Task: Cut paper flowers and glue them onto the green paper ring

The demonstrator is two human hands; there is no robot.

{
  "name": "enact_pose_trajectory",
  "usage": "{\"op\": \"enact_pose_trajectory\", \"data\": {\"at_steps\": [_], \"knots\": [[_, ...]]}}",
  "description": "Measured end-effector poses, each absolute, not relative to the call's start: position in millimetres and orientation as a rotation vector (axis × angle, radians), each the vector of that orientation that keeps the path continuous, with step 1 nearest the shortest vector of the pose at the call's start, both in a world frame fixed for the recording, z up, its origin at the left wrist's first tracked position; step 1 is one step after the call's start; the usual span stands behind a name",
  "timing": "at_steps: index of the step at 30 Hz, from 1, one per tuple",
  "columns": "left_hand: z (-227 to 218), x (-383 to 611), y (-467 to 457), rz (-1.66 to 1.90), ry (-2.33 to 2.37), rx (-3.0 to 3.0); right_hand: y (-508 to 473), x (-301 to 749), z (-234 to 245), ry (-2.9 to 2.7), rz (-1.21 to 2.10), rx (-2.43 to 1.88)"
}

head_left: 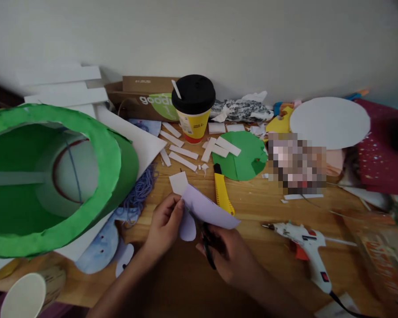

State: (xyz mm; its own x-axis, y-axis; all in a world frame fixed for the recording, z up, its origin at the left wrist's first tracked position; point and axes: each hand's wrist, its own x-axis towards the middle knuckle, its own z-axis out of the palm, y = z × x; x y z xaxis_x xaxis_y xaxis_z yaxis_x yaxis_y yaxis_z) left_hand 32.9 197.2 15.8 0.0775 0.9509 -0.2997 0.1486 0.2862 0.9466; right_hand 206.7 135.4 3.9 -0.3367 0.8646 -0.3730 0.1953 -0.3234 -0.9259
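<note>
Between thumb and fingers, my left hand pinches a sheet of lavender paper, part of which hangs down as a rounded lobe. A small white piece shows just behind the paper's upper left corner. My right hand is wrapped round the dark handles of a pair of scissors. Their blades point up and left into the lavender paper, close to my left fingers, and are partly hidden by it. Just beyond the paper lies a yellow utility knife.
A large green cylinder stands at left, near a paper cup and blue yarn. A lidded coffee cup, white strips and a green disc lie behind. At right rests a glue gun.
</note>
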Motion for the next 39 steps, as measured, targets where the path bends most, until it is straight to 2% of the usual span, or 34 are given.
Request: {"op": "enact_pose_trajectory", "data": {"at_steps": [17,39], "knots": [[12.8,28.3,191.8,0.874,1.295,1.260,134.2,204.0,6.0,-1.493,1.539,-1.384],[15.1,28.5,187.8,0.951,1.326,1.357,134.9,206.9,8.6,-1.571,1.509,-1.418]]}}
